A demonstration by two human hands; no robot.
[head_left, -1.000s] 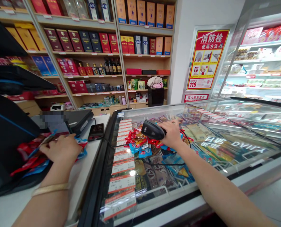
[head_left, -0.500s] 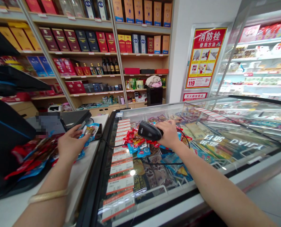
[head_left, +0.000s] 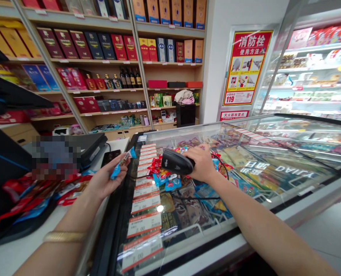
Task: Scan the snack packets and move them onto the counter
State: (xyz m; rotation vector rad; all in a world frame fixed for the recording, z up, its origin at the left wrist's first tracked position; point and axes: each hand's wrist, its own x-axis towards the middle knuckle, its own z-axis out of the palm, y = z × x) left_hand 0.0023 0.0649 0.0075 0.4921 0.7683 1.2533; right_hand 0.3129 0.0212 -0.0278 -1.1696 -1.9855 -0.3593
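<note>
My left hand (head_left: 110,178), with a gold bangle at the wrist, pinches a small snack packet (head_left: 123,163) with blue ends above the counter's right edge. My right hand (head_left: 200,163) is wrapped round the handle of a black barcode scanner (head_left: 176,161), whose head points left toward the packet. Beneath the scanner, red and blue snack packets (head_left: 170,182) lie heaped on the glass top of a chest freezer (head_left: 184,234). The scanner's cable loops over that glass. More red and blue packets (head_left: 41,191) are piled at the left on the white counter (head_left: 69,218).
A dark monitor and stand (head_left: 4,165) occupy the left side, with a black device (head_left: 94,147) behind the packets. A phone-like dark object (head_left: 111,155) lies at the counter's edge. Price labels (head_left: 144,224) run along the freezer. Shelves of boxed bottles (head_left: 98,46) stand behind.
My left hand has moved right and slightly forward from the counter, bringing the packet nearer the scanner. The scanner remains in my right hand, almost in place. The view has shifted slightly.
</note>
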